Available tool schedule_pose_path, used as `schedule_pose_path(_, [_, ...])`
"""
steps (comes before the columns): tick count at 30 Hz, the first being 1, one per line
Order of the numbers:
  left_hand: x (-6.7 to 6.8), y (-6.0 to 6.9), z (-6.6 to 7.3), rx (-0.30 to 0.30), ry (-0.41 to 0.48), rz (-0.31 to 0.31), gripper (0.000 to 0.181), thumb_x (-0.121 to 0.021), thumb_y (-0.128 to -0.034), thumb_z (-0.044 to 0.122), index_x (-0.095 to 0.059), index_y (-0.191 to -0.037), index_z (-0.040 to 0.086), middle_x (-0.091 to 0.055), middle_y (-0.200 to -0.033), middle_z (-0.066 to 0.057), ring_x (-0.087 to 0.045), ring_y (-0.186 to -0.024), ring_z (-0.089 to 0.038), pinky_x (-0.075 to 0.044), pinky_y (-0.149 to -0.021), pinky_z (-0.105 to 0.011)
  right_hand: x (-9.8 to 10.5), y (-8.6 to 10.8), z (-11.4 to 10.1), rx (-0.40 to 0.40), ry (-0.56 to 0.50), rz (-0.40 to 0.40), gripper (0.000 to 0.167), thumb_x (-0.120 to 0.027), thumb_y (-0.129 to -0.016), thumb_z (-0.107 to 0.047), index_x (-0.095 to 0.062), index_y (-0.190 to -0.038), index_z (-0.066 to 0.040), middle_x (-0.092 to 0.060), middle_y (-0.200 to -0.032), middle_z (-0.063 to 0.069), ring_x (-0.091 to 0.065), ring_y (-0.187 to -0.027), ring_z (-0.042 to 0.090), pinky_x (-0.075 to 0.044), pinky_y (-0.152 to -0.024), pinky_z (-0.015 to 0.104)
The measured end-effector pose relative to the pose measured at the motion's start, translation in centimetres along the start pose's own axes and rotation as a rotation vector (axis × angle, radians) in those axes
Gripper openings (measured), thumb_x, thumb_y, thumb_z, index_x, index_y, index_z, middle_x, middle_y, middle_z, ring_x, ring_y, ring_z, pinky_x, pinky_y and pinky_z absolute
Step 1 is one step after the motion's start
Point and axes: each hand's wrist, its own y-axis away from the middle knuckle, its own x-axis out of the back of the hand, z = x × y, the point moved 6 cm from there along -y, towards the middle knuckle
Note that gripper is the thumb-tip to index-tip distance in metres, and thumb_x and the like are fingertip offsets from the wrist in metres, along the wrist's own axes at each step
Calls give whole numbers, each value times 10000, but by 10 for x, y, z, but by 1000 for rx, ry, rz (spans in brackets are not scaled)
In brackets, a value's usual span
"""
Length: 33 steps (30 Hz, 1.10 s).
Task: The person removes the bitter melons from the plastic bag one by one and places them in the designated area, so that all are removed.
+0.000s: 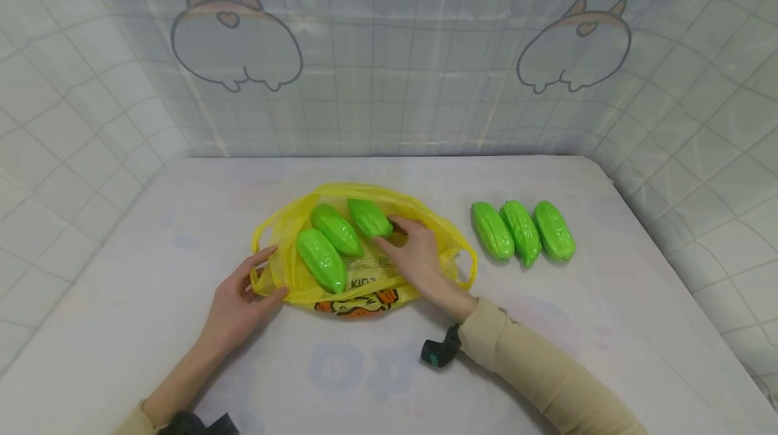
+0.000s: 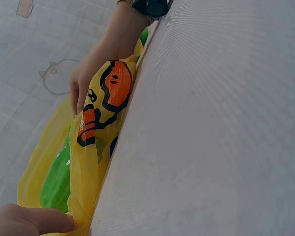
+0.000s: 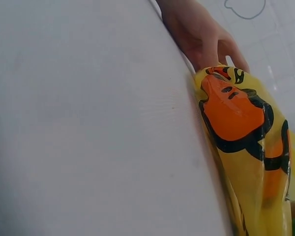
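Note:
A yellow plastic bag (image 1: 425, 215) lies open on the table in the head view, with an orange and black cartoon print on its near side. Two green, ridged toy fruits, the nearer fruit (image 1: 322, 261) and a second fruit (image 1: 336, 229), lie inside at its left. Inside the bag, my right hand (image 1: 416, 256) pinches the near end of a third green toy fruit (image 1: 367, 217). At the bag's left side my left hand (image 1: 237, 310) holds the rim, its thumb (image 2: 54, 220) against the plastic in the left wrist view. The right wrist view mostly hides the right fingers.
To the right of the bag lie three more green toy fruits in a row: a left one (image 1: 492, 231), a middle one (image 1: 521, 234) and a right one (image 1: 554, 231). A white table (image 1: 608, 354) meets tiled-pattern walls (image 1: 389, 84) at the back and sides.

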Motion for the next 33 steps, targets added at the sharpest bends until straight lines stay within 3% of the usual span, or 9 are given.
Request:
schedule_pose_path(18, [-1,0,-3,-1,-28,6,684,-767,-885,197,-458,-1493,251,-446,-1531,-109,-509,-1219,-256,-400,-848,-19,17,15,-5,13,-6,22,500,-786,-860,-308,-670,-1282,-66,-723,-1132,92,-671,-1037,234,-543,-907,403])
schedule_pose_path(27, [-1,1,-4,17,-17,-3,689,-765,-883,196,-454,-1496,246,-435,-1530,-145,-516,-1241,-323,-385,-838,-14,28,25,-8,18,8,53,471,-803,-840,-305,-700,-1243,-84,-725,-1077,74,-665,-1001,237,-532,-883,423])
schedule_pose_path(33, [0,0,-2,16,-17,-1,691,-770,-879,185,-458,-1494,235,-438,-1529,-150,-515,-1239,-322,-390,-831,-13,36,34,-10,-10,-19,30,471,-813,-826,-304,-705,-1240,-108,-713,-1063,50,-644,-1010,245,-508,-900,440])
